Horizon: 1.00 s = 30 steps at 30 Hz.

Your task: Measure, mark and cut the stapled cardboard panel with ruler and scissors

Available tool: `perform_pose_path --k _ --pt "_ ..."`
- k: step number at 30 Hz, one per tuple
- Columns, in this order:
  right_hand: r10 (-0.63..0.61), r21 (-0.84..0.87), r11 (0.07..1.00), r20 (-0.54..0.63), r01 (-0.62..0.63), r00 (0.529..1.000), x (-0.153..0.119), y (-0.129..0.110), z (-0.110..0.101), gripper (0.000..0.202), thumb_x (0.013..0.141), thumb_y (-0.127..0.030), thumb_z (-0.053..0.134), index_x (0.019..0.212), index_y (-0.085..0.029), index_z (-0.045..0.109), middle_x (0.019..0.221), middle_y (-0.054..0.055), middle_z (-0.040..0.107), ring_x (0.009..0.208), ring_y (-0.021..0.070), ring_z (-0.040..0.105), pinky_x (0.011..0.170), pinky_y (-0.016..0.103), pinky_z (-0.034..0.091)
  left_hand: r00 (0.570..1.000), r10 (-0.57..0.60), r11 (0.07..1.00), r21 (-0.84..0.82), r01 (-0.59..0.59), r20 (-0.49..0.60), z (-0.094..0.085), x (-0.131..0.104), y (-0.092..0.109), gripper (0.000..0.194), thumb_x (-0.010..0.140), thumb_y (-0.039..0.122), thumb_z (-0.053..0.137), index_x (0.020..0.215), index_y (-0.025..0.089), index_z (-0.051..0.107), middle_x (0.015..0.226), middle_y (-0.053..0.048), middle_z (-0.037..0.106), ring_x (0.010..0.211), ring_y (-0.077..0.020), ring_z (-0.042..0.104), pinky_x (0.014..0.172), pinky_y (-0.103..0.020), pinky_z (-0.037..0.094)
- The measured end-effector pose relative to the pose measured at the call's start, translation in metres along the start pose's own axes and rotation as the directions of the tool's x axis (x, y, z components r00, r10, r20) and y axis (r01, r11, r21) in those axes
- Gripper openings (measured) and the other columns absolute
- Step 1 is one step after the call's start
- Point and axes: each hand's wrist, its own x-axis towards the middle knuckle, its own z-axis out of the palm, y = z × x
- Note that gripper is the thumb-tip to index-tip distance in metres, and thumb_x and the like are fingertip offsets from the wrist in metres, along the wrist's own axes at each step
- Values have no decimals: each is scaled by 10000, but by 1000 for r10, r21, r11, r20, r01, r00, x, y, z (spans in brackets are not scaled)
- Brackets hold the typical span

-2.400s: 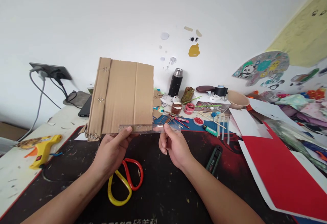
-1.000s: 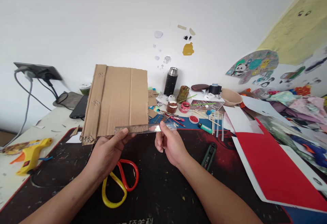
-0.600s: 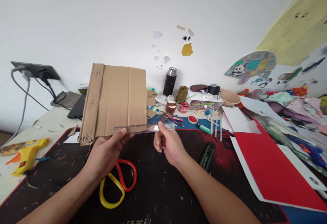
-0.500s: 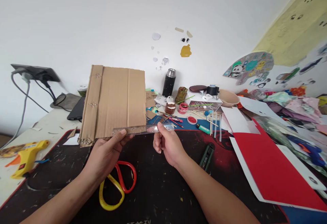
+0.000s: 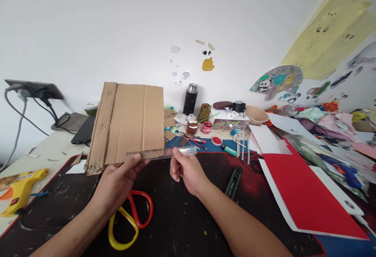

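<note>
A clear ruler (image 5: 157, 154) is held level across the front of me, above the dark mat. My left hand (image 5: 125, 173) pinches its left end between thumb and fingers. Near the other end, my right hand (image 5: 188, 169) grips it with the thumb on top and the fingers curled below. Just behind the ruler stands a cardboard piece (image 5: 132, 120), upright and leaning slightly, with a folded strip down its left side. Whether my left fingers also touch the cardboard, I cannot tell. Scissors (image 5: 143, 210) with red and yellow handles lie under my left wrist, their blades hidden.
A yellow glue gun (image 5: 23, 192) lies at the left. A green utility knife (image 5: 233, 182) rests right of my right hand, beside red paper (image 5: 308, 194). Paint jars (image 5: 206, 127), a black flask (image 5: 190, 99) and sticks crowd the back.
The camera view has shifted slightly, so everything sits a little lower and further left. Both hands keep their hold on the ruler, with no clear movement of it.
</note>
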Motion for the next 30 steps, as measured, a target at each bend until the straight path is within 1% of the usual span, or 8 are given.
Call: perform_pose_path --k 3,7,14,20,23,27,30 --pt "12 -28 1000 12 -12 1000 0 1 1 798 742 -926 818 532 -200 560 481 -22 513 422 90 466 420 230 285 1000 7 1000 15 -7 14 0 0 0 390 504 440 1119 658 184 868 796 -86 867 826 -216 805 843 -271 716" --pt "11 -26 1000 -4 -11 1000 1 2 2 797 714 -935 825 529 -202 570 479 -21 514 421 92 460 424 235 285 1000 -6 999 36 6 7 -2 1 -1 386 519 451 1111 640 186 859 798 -84 865 816 -224 810 853 -288 723" --pt "12 -39 999 7 -11 1000 1 3 0 794 743 -928 811 529 -199 578 496 -12 529 429 97 465 431 242 288 1000 9 1000 25 -9 24 -6 2 -5 385 540 449 1110 651 178 861 804 -88 866 824 -222 813 881 -291 719" --pt "20 -8 1000 14 -20 1000 -2 2 0 781 738 -892 854 523 -198 566 484 -41 474 439 92 449 435 232 290 1000 -10 1000 22 10 8 -5 1 -3 402 546 437 1109 694 148 872 809 -110 862 834 -231 809 867 -294 719" --pt "17 -21 1000 16 -17 1000 -3 1 0 772 764 -882 842 529 -200 567 484 -37 476 440 96 448 438 239 283 1000 -17 1000 15 17 9 -4 -1 -3 401 547 432 1106 706 144 877 829 -119 867 854 -239 809 879 -307 720" --pt "10 -52 999 19 -9 1000 -4 0 0 765 829 -862 802 523 -201 569 478 -23 487 442 101 445 452 249 283 1000 -7 1000 2 7 16 -2 -2 -4 351 565 416 1091 686 171 871 796 -96 856 836 -242 801 880 -356 730" --pt "7 -55 998 14 -6 1000 -3 -1 -1 750 835 -845 810 530 -201 576 485 -22 492 444 102 442 454 254 284 1000 -8 1000 -2 8 6 -1 -1 -4 339 559 401 1088 665 171 863 770 -93 845 812 -247 799 884 -382 731"
